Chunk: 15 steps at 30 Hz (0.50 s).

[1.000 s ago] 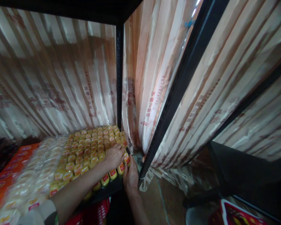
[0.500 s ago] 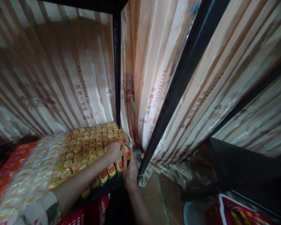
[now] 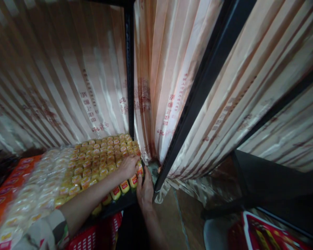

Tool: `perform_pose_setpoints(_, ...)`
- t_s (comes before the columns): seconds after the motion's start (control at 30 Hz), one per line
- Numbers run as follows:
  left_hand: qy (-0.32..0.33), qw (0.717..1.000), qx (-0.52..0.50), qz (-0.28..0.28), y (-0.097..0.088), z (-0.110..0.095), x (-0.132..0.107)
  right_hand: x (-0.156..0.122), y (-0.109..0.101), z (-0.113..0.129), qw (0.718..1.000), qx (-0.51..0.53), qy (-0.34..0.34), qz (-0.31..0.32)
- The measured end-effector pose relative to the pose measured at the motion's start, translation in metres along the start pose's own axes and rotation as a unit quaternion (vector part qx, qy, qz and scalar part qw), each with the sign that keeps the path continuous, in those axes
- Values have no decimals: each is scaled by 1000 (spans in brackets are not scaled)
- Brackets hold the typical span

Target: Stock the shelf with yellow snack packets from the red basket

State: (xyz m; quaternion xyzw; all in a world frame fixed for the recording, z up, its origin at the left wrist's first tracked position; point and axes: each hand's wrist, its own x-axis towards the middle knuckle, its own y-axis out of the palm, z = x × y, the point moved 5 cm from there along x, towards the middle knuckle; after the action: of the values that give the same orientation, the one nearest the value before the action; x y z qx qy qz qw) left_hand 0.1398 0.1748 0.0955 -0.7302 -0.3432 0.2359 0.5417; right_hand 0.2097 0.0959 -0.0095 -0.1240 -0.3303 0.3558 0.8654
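Note:
Rows of small yellow wrapped packets point(image 3: 104, 156) cover the right part of a dark low shelf point(image 3: 120, 206). Those along the front edge carry red labels. At the shelf's right corner, my left hand point(image 3: 129, 167) reaches across the rows with its fingers bent down on a yellow packet point(image 3: 140, 170). From the front right, my right hand point(image 3: 145, 190) holds the same packet, its thumb at the front and its fingers along the side. My left fingertips are partly hidden.
Clear-wrapped white packets point(image 3: 36, 189) and an orange printed sheet point(image 3: 7, 184) lie to the left. Pleated cloth point(image 3: 99, 69) hangs behind. Black metal posts point(image 3: 193, 100) rise close by. A red basket point(image 3: 94, 232) stands below the shelf; a red box point(image 3: 271, 232) is lower right.
The view has shifted slightly. Both hands stay at the same corner packet, with only a very small shift of the fingers.

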Motion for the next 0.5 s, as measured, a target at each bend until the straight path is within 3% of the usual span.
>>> perform_pose_setpoints(0.3, -18, 999, 24, 18, 2, 2, -5, -1, 5, 1, 1000, -6, 1, 29)
perform_pose_setpoints(0.5, -18, 999, 4, -36, -2, 6, -12, 3, 7, 2, 999, 17, 3, 30)
